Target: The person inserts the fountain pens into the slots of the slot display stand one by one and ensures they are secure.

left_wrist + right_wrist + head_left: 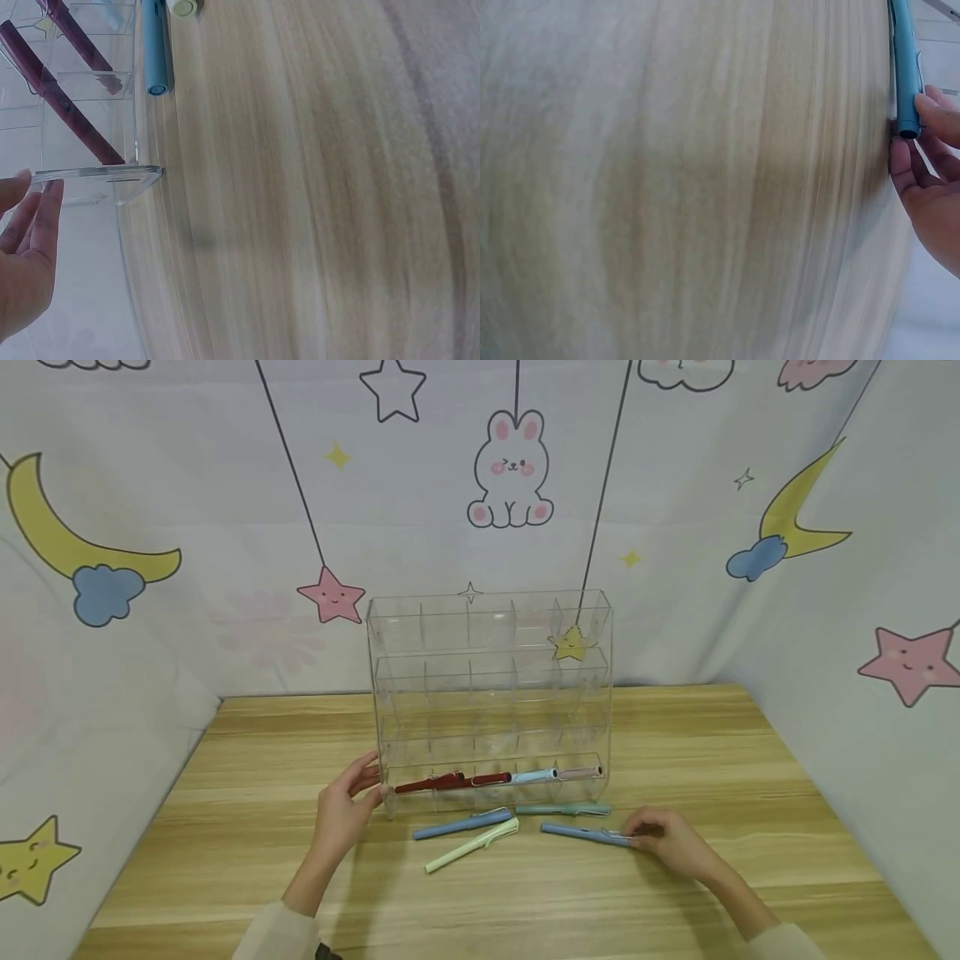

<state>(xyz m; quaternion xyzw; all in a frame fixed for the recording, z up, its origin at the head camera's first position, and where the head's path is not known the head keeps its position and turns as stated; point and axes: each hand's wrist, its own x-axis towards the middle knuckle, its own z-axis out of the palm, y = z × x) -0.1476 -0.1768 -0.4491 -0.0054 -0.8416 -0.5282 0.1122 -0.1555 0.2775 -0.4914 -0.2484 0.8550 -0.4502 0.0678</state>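
A clear acrylic pen organizer (491, 693) stands upright on the table. My left hand (347, 802) pinches its left side panel near the bottom, thumb on one face and fingers on the other, as the left wrist view also shows. In the organizer's lowest row lie two dark red pens (429, 782), a light blue pen (534, 776) and a pinkish pen (581, 772). My right hand (671, 842) pinches the right end of a blue pen (585, 833); in the right wrist view this pen (907, 75) is between thumb and fingers.
In front of the organizer lie another blue pen (461, 823), a pale green pen (471, 846) and a teal pen (562, 809). The wooden table (570, 910) meets a cartoon-printed cloth backdrop (225, 527) behind and at both sides.
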